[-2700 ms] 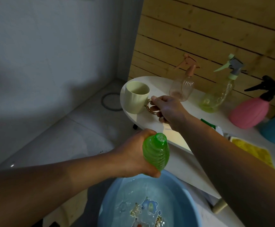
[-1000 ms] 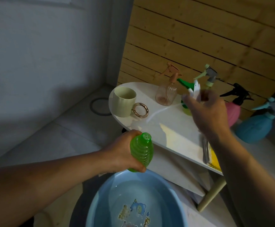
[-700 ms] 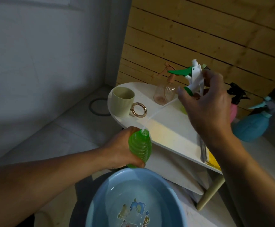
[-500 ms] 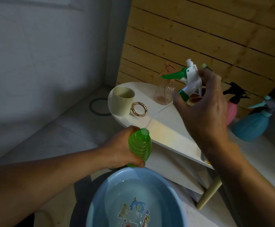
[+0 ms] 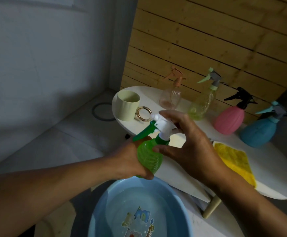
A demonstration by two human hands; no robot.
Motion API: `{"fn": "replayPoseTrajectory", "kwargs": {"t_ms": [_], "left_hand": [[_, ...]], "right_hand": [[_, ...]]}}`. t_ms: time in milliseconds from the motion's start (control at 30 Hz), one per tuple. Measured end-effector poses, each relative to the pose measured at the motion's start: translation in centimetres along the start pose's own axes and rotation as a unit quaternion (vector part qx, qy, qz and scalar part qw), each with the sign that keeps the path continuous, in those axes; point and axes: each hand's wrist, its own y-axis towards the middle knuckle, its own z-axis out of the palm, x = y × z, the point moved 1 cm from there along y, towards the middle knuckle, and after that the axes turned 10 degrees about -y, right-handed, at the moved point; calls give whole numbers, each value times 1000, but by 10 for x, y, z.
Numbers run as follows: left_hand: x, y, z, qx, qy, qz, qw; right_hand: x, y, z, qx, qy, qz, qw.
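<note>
Half a second ago the spray head (image 5: 163, 126) hung above the table, clear of the bottle; now it sits on the neck at frame centre. The left hand (image 5: 129, 159) wraps the green bottle (image 5: 149, 159) above the blue basin (image 5: 118, 197). Its thin ribbed plastic is probably light, wet and squashy, so hold the belly gently. The right hand (image 5: 190, 147) curls over the head and collar, the best spot for twisting.
</note>
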Motion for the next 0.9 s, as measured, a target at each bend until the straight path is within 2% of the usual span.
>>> {"fn": "replayPoseTrajectory", "kwargs": {"t_ms": [333,600,900], "left_hand": [[0,-7,15,47,-25,-15,998],[-4,-7,15,55,-16,-20,998],[-1,-3,20,93,-16,-11,995]], "right_hand": [[-9,-14,0,4,24,-22,999],[-11,-17,-16,88,42,-21,995],[-8,-10,-28,167,4,-29,985]]}}
